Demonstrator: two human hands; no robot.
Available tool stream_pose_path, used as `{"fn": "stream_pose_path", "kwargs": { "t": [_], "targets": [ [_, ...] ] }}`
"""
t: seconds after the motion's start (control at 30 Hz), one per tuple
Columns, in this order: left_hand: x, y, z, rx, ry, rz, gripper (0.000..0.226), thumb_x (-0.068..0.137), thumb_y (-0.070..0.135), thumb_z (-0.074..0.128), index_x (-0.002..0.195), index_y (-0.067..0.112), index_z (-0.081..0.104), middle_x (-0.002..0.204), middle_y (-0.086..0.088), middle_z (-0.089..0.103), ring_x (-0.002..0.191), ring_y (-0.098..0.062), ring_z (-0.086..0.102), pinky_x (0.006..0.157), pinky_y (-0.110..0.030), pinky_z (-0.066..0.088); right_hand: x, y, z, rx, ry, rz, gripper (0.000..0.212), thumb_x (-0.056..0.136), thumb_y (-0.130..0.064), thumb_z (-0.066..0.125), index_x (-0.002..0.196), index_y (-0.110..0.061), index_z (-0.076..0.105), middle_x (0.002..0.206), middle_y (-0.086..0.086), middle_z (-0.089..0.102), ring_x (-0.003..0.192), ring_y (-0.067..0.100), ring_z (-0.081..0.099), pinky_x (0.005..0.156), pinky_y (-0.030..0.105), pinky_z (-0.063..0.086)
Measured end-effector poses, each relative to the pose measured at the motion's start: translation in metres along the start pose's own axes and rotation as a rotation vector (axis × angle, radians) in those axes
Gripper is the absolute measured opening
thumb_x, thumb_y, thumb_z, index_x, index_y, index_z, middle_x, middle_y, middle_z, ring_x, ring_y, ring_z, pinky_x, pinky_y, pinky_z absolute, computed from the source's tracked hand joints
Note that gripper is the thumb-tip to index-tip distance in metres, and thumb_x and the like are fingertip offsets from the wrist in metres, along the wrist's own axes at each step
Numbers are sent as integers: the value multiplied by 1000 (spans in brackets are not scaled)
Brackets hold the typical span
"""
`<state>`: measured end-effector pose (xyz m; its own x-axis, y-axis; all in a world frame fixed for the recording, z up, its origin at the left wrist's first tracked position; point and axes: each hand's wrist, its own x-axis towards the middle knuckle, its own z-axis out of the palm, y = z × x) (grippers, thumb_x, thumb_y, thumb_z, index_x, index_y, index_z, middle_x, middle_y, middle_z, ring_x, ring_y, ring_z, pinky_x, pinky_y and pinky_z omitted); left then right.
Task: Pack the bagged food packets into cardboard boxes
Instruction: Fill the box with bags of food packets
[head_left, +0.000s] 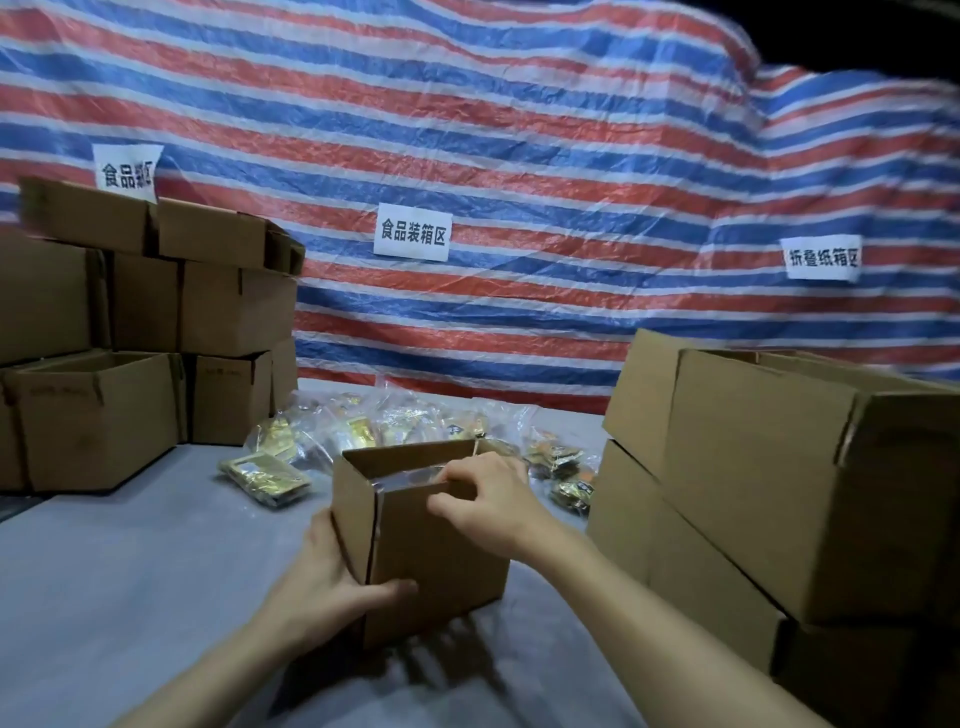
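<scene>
An open cardboard box (441, 551) stands on the grey table in front of me, with clear plastic of a food bag showing inside its top. My left hand (332, 577) grips the box's near left corner, thumb across the front face. My right hand (483, 493) is at the top rim, its fingers curled over the edge onto the plastic inside. Behind the box lies a pile of bagged food packets (374, 421). One gold packet (265, 475) lies apart to the left.
Stacked cardboard boxes (140, 312) fill the left side of the grey table (104, 571). More large boxes (779, 478) are stacked at the right. A striped tarp with paper labels (413, 232) hangs behind.
</scene>
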<state>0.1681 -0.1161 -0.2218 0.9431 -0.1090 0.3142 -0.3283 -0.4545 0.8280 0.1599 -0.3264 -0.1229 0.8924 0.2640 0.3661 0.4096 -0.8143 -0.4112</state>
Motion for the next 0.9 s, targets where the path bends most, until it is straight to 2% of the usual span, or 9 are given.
{"fn": "stream_pose_path", "kwargs": {
  "t": [0.17,0.27,0.33,0.4,0.53,0.6,0.73,0.83,0.9],
  "targets": [
    [-16,22,1,60,-105,-76,118,39,71,89,127,23,26,120,0,49,99,-23,65,81,-42,59,-28,-2,-13,-46,27,97,29,75,-39,53,101,-37,65,111,-7,55,120,15,36,110,42,21],
    [-23,33,0,70,-160,-95,123,35,70,91,129,22,29,121,3,52,102,-18,64,85,-39,58,-44,-5,-24,-76,6,181,43,78,-20,59,119,-31,64,132,1,50,135,21,29,109,42,20],
    [-28,40,2,14,-202,-80,126,34,63,95,135,23,30,123,8,54,108,-8,58,86,-27,55,-53,-6,-30,-79,0,221,51,79,-13,57,127,-31,60,143,3,41,141,22,23,113,42,19],
    [-33,49,6,-57,-230,-77,117,41,48,99,136,26,33,120,13,56,103,1,58,74,-14,51,-61,-8,-37,-65,1,253,52,81,-11,54,129,-30,59,149,3,36,144,25,22,115,43,21],
    [-35,67,17,-164,-275,-118,74,75,9,89,135,20,48,87,2,76,69,-1,70,53,-12,49,-73,-8,-53,40,-30,315,45,80,-11,49,120,-26,65,137,5,45,130,28,45,109,44,42],
    [-36,78,24,-178,-326,-96,61,77,5,86,130,15,57,80,11,78,68,1,71,53,-11,49,-80,-8,-61,84,-24,342,42,76,-12,46,109,-25,68,127,7,56,118,28,55,102,44,49],
    [-39,94,45,-189,-312,-50,61,69,16,92,123,14,64,88,18,78,81,5,71,63,-11,52,-96,-8,-74,124,-60,397,40,79,-19,39,106,-26,68,122,5,65,110,27,60,94,38,52],
    [-37,99,59,-186,-345,-115,89,50,43,90,129,24,55,104,-5,75,94,-16,72,77,-31,58,-108,-13,-79,82,-121,408,33,88,-30,37,106,-18,63,120,11,63,105,31,60,82,35,46],
    [-38,104,66,-184,-372,-176,99,42,49,84,130,24,46,109,-16,68,94,-28,69,73,-39,58,-118,-15,-82,-10,-169,412,36,88,-39,44,109,-15,58,119,12,62,105,33,60,80,38,48]
  ]
}}
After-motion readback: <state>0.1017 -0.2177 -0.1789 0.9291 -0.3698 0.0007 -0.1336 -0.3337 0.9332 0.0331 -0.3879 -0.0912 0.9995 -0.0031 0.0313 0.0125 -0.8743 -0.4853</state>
